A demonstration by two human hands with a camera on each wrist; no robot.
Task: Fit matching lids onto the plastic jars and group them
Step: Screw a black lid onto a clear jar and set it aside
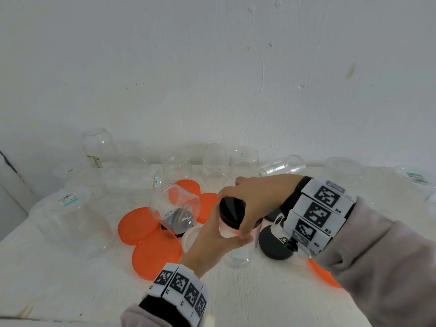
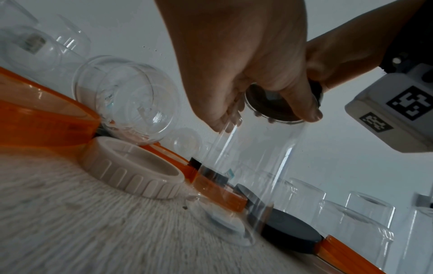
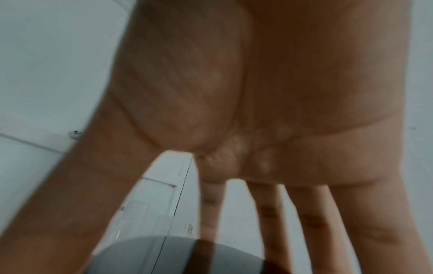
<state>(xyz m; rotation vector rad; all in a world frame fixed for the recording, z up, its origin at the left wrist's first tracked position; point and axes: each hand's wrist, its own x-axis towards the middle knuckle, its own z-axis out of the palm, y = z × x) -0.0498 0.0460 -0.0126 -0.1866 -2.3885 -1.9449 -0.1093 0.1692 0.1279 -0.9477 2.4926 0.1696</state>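
Now, step in hand: a black lid [image 1: 232,212] is being seated on a clear jar [image 2: 255,166] that stands upright on the white table [image 1: 70,279], near centre.
Right hand: the right hand [image 1: 257,199] comes over from the right, fingers curled down round the lid's rim, gripping it.
Left hand: the left hand [image 1: 212,239] wraps the jar's upper wall from the near-left side and steadies it.
Fit: in the left wrist view the lid sits on the jar mouth; whether it is threaded fully, I cannot tell.
Loose lids: several orange lids [image 1: 138,226] lie left of the jar, a white lid [image 2: 133,172] just beside them, another black lid [image 1: 274,246] just right of the jar.
Other jars: one clear jar [image 1: 175,208] lies tipped among the orange lids; more uncapped jars [image 1: 215,165] line the far edge by the wall.
Next move, as I judge: twist the lid tight while the left hand resists, then set the capped jar aside to start a group.
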